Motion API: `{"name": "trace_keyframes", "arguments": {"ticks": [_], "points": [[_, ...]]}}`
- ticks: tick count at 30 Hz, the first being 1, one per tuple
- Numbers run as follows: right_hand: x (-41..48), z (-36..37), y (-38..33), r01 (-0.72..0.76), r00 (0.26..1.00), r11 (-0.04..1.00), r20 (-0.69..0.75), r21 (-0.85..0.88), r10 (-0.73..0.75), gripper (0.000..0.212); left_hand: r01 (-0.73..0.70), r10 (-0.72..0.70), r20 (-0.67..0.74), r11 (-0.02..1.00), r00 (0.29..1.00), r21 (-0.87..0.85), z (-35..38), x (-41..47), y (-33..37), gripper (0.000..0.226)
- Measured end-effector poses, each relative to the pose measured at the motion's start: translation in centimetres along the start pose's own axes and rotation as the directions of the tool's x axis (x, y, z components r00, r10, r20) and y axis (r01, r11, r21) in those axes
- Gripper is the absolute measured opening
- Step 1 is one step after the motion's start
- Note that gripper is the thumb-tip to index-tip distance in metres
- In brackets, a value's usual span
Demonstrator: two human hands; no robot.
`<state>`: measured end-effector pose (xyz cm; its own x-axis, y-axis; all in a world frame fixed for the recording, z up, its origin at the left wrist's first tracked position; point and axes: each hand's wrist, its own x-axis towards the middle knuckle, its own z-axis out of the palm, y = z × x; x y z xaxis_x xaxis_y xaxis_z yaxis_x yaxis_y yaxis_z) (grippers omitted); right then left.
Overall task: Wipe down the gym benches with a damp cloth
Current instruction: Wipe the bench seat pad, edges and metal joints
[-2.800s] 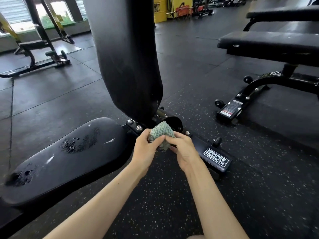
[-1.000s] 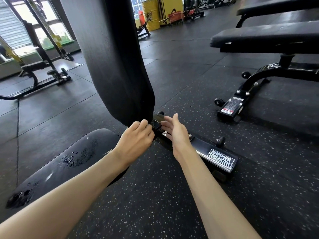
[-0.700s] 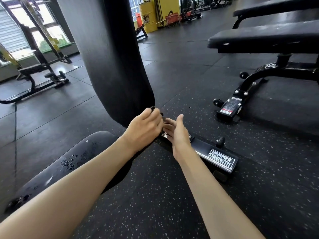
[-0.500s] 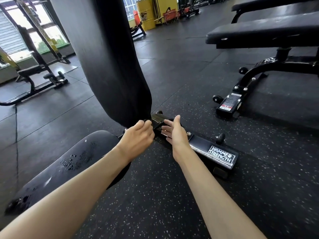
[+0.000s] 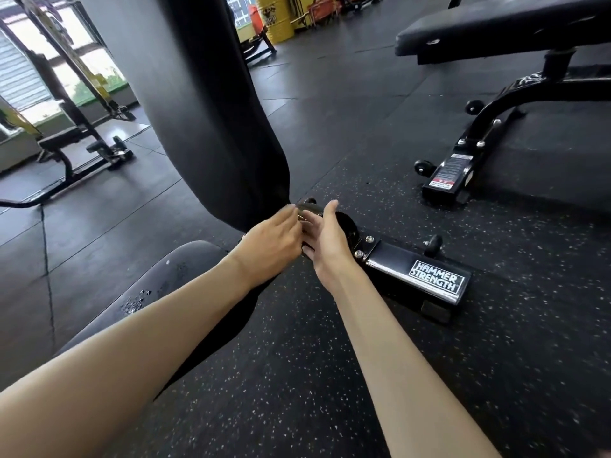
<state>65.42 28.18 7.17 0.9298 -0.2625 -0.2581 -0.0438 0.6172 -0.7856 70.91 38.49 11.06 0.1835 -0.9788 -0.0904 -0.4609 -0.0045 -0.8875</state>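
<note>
The black bench stands in front of me, its backrest pad [image 5: 205,110] raised steeply and its seat pad [image 5: 158,292] low on the left with water drops on it. My left hand [image 5: 274,239] reaches to the hinge [image 5: 344,226] under the backrest, back of the hand up, palm side hidden. My right hand [image 5: 325,239] is right beside it, fingers straight, palm turned toward the left hand, holding nothing I can see. The cloth does not show in this frame.
The bench's foot with the HAMMER STRENGTH label [image 5: 436,279] lies right of my hands. A second flat bench [image 5: 496,31] and its wheeled base [image 5: 449,173] stand at the right. A rack frame [image 5: 82,150] is at the left, a yellow barrel [image 5: 277,18] far back.
The green cloth, held between both hands 2.8 s ago, is out of sight. Both hands stay at the hinge; the left hand's fingers have stretched forward from a curled pose.
</note>
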Motion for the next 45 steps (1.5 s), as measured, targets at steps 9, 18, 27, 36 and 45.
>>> {"name": "trace_keyframes", "arguments": {"ticks": [9, 18, 27, 36, 45], "points": [[-1.0, 0.6, -0.6, 0.01, 0.999, 0.994, 0.043, -0.112, -0.005, 0.073, -0.088, 0.072, -0.085, 0.974, 0.994, -0.21, -0.4, -2.6, -0.8, 0.042], [-0.4, 1.4, -0.9, -0.037, 0.998, 0.994, 0.062, 0.1, 0.03, 0.072, 0.308, -0.728, -0.444, 0.647, 0.523, -0.697, -4.9, -3.6, -4.0, 0.023], [-0.1, 1.5, -0.8, -0.065, 0.996, 0.984, 0.068, 0.164, 0.055, 0.069, 0.31, -0.676, -0.463, 0.702, 0.573, -0.641, -3.3, -2.6, -2.1, 0.021], [0.1, 1.5, -0.9, -0.107, 0.99, 0.968, 0.117, 0.227, 0.082, 0.076, 0.292, -0.851, -0.355, 0.479, 0.388, -0.828, -3.8, -3.7, -1.9, 0.023], [0.5, 1.1, -0.6, -0.123, 0.988, 0.959, 0.125, 0.255, 0.093, 0.073, 0.359, -0.926, -0.359, 0.376, 0.115, -0.854, -4.6, 0.4, -7.1, 0.019]]}}
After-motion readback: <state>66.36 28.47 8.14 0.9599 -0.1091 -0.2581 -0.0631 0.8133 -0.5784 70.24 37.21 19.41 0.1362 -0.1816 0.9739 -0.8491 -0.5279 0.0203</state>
